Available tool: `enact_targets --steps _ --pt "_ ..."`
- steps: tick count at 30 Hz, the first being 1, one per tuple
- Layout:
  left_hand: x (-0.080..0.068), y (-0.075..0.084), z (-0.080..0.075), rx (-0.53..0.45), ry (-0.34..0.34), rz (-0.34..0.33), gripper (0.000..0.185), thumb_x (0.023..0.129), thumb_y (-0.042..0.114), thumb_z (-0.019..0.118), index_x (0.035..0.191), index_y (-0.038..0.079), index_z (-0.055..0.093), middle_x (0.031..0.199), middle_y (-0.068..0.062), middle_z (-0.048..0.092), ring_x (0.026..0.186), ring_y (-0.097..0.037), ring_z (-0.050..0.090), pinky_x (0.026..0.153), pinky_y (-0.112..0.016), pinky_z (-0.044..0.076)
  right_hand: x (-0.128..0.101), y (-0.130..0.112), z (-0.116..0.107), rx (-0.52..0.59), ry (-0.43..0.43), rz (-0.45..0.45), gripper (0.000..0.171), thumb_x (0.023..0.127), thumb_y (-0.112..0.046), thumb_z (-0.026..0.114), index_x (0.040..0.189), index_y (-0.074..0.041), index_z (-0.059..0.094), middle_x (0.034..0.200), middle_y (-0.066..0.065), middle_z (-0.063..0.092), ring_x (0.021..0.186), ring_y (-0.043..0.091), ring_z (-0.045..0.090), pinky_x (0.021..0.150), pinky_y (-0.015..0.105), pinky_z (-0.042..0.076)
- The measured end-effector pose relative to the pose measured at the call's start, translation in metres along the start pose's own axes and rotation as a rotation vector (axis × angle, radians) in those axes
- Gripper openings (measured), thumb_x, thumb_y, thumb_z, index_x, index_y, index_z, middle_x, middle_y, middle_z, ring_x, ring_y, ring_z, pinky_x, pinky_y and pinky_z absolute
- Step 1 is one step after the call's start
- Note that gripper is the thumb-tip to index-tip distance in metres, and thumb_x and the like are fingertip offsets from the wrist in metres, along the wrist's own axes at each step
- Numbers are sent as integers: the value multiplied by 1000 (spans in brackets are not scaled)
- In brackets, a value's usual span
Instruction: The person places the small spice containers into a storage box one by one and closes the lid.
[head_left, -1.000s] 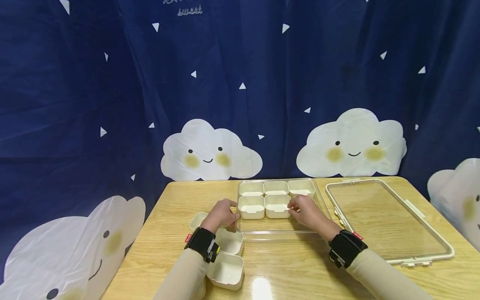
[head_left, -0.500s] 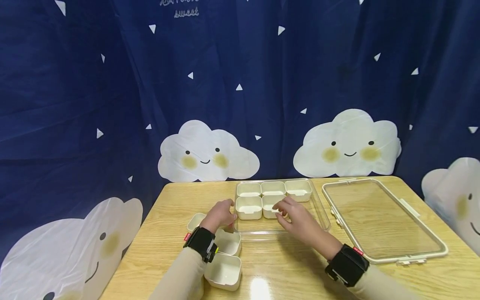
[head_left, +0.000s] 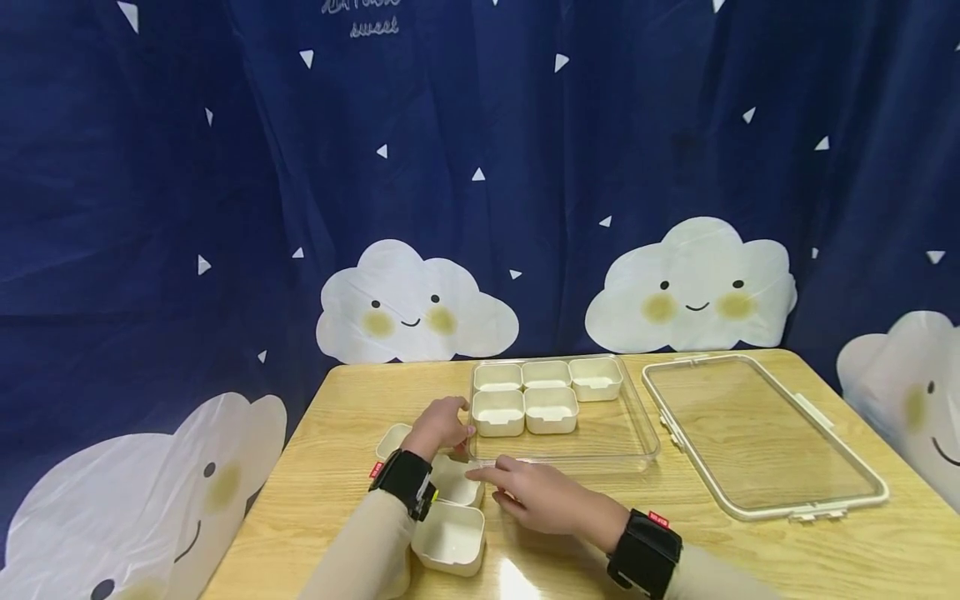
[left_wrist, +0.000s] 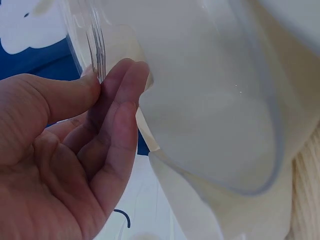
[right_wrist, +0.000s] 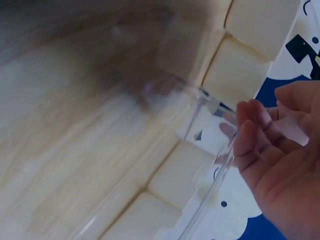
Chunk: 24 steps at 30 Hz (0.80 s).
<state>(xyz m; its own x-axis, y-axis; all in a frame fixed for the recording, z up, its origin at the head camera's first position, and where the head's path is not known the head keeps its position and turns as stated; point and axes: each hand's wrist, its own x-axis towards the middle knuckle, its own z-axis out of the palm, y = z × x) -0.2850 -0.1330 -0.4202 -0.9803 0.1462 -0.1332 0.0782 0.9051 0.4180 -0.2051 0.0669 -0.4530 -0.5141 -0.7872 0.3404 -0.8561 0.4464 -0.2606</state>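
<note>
Left hand [head_left: 441, 427] grip pinches tray [head_left: 637, 446] edge | right hand [head_left: 542, 498] fingers apart, seemingly touching cup [head_left: 457, 483] rim

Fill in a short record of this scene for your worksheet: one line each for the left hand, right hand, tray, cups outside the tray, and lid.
left hand: the left hand holds the left edge of the clear tray
right hand: the right hand reaches for a loose cup in front of the tray
tray: five cream cups inside, at its far left
cups outside: three on the table, including the nearest cup
lid: the clear lid lies flat, right of the tray
</note>
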Motion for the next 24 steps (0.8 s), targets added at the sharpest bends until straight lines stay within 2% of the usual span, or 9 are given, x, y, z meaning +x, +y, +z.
enact_targets --steps 5,10,13,18,21,24 --pt "1 1 0 -14 11 -7 42 93 17 74 131 3 63 117 -16 70 109 -28 66 95 -47 52 4 -4 5 -36 -46 22 34 96 -9 67 129 -17 67 91 -4 55 68 2 43 60 16 40" --pt "-1 0 2 -28 -5 -16 42 93 16 74 131 3 63 103 -14 72 100 -26 68 94 -45 52 3 -4 7 -19 -70 46 23 95 -8 67 117 -16 69 96 -4 58 72 2 49 64 18 45" --pt "-1 -1 4 -33 -3 -8 43 93 16 75 131 2 63 107 -15 71 102 -27 67 94 -45 52 0 -2 8 -13 -57 51 18 94 -9 69 110 -16 68 96 -4 57 74 2 51 66 20 47" --pt "-1 -2 5 -24 9 5 42 92 16 76 130 2 64 125 -19 67 115 -31 64 98 -48 50 -12 1 5 33 -32 52 14 93 -11 73 105 -17 68 100 -4 56 76 0 52 65 17 47" --pt "-2 -3 4 -25 7 17 42 93 16 75 131 1 64 115 -17 71 110 -30 66 100 -47 49 -24 3 1 97 -27 64 14 93 -12 74 106 -17 69 106 -2 55 79 0 56 67 16 49" --pt "-3 -4 2 -53 -4 28 44 94 14 72 134 0 61 90 -12 75 90 -25 73 99 -44 50 -38 6 -5 146 -20 77 15 93 -13 75 107 -18 70 110 -2 53 82 4 59 69 17 50"
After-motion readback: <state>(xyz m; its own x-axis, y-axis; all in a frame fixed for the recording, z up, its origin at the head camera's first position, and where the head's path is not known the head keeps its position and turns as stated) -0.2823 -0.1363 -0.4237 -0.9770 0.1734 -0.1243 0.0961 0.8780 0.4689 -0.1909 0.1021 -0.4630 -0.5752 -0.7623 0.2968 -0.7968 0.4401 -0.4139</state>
